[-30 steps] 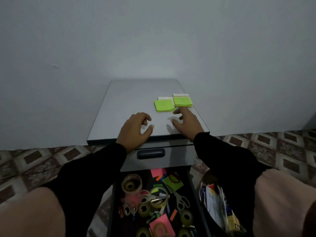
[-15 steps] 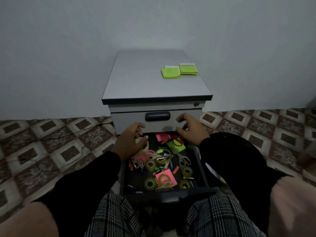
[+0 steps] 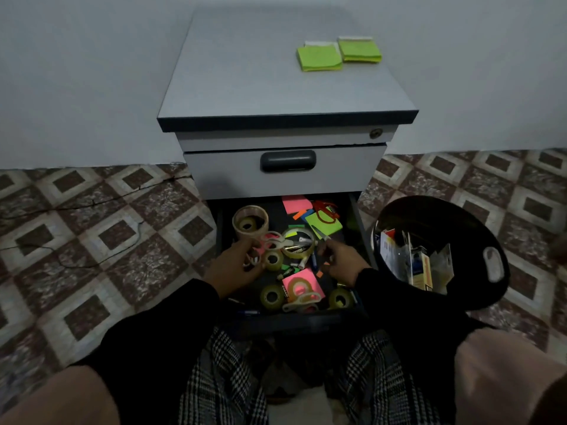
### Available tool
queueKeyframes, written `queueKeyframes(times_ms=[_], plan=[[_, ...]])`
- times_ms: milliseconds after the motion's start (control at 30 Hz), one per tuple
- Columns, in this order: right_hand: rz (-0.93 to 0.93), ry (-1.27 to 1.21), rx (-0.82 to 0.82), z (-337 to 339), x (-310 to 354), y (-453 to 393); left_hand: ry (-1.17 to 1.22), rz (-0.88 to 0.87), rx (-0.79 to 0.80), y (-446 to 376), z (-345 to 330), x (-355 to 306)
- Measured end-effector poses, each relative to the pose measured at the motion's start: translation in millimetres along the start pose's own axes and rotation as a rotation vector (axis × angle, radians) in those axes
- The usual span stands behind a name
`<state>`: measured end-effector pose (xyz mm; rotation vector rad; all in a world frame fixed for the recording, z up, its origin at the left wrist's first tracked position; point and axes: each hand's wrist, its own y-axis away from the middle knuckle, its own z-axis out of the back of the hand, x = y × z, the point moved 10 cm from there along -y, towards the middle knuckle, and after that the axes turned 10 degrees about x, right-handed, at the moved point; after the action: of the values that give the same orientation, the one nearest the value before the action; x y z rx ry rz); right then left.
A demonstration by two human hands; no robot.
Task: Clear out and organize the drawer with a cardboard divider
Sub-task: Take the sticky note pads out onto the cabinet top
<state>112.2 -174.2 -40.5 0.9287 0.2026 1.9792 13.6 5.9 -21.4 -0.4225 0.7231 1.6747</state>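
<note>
Fingers of the left hand [image 3: 228, 268] curl round a small tape roll [image 3: 254, 259]; those of the right hand [image 3: 340, 263] pinch something I cannot make out. Loose rolls could snag the scissors [image 3: 302, 300] and tumble out of the open drawer [image 3: 356, 207], crowded with tape, sticky notes and pens. No cardboard divider shows. Beside it, a black bin [image 3: 491, 268] holds packaging.
</note>
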Motion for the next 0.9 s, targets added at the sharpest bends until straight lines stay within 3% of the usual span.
queueKeyframes(times_ms=[167,367,900], plan=[[-0.159,0.101,0.202,-36.8,-24.4,-22.4,-0.059,0.071,0.166,-8.6,-24.5,25.3],[-0.231,0.117,0.248,-59.8,-34.9,-32.8,-0.069,0.111,0.353,-10.6,-45.2,35.1],[-0.298,-0.087,0.27,-82.1,-43.6,-41.4,-0.095,0.114,0.435,-17.2,-61.8,38.5]])
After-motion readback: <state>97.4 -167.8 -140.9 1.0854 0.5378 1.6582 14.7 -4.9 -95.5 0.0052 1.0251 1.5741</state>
